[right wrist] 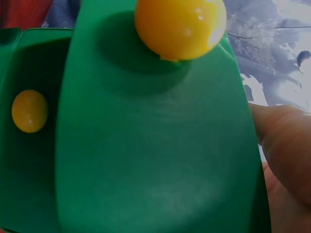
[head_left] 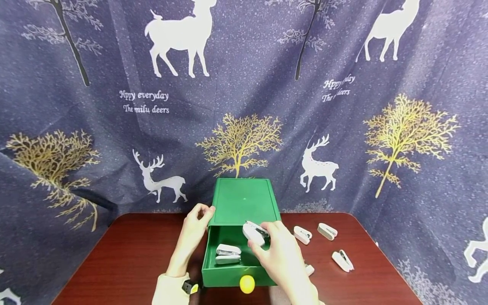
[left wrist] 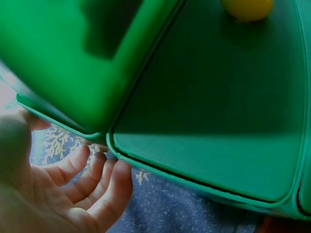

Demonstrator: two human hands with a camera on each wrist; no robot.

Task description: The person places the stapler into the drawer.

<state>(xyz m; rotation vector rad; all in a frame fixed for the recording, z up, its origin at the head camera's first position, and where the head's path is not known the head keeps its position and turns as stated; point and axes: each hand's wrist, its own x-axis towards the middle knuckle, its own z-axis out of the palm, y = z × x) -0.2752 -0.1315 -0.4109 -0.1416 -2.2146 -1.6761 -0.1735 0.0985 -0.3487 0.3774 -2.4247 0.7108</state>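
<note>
My right hand pinches a white stapler between thumb and fingers, over the pulled-out drawer of a green cabinet. Inside that drawer, on its left side, lies another white stapler. At the cabinet's left front corner is my left hand, its fingers loosely bent and fingertips against the side. The left wrist view has the left hand beside the green edge. In the right wrist view the drawer front with its yellow knob hides most of the right hand and the held stapler.
To the right on the brown table lie several staplers, among them one near the cabinet, a farther one and one nearer the right edge. Another stapler is partly behind my right forearm. A patterned cloth hangs behind.
</note>
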